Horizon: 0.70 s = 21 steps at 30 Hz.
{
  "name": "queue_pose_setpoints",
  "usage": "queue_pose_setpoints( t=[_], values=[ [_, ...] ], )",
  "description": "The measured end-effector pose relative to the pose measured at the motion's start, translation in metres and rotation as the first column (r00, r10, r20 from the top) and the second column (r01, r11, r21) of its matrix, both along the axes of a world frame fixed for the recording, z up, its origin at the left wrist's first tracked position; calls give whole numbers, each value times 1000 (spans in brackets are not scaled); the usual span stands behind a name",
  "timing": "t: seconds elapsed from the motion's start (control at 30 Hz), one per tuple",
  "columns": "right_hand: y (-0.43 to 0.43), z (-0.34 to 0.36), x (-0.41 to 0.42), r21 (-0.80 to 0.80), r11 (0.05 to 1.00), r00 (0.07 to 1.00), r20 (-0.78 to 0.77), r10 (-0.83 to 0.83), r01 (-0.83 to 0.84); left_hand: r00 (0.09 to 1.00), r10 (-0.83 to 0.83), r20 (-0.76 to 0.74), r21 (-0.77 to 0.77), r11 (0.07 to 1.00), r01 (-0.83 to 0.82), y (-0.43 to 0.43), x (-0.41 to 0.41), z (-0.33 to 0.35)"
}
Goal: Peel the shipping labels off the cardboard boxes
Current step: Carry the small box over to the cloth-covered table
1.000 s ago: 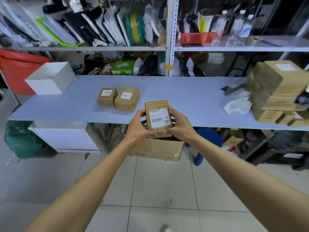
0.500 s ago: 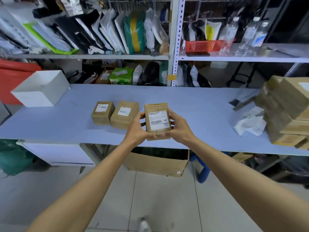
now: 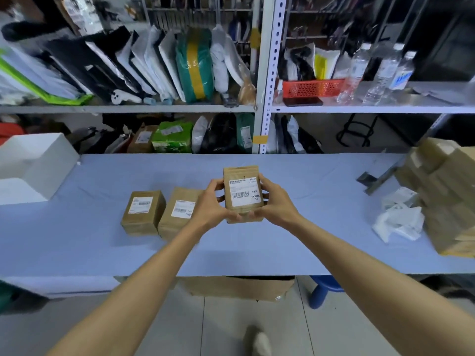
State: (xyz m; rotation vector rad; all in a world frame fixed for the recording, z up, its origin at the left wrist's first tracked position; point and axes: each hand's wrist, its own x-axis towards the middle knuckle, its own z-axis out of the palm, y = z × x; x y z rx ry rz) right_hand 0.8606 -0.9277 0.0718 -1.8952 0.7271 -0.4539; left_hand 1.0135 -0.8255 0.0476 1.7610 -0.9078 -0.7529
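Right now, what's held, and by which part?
The box, held between both hands: left hand on its left side, right hand on its right side.

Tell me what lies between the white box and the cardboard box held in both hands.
In the head view, two cardboard boxes sit there side by side on the blue table: the left labelled box and the right labelled box.
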Motion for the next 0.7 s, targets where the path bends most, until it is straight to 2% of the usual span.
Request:
queue_pose_setpoints(
  t=[0.37,0.7],
  values=[
    [-119,-8,60,-29,998,997,-41,62,-63,999,44,-25,11,999,-44,-104,47,-2],
    [-152,-36,81,23,999,996,-91,26,-24,997,11,-77,88,996,-4,-138,73,-25]
  ],
)
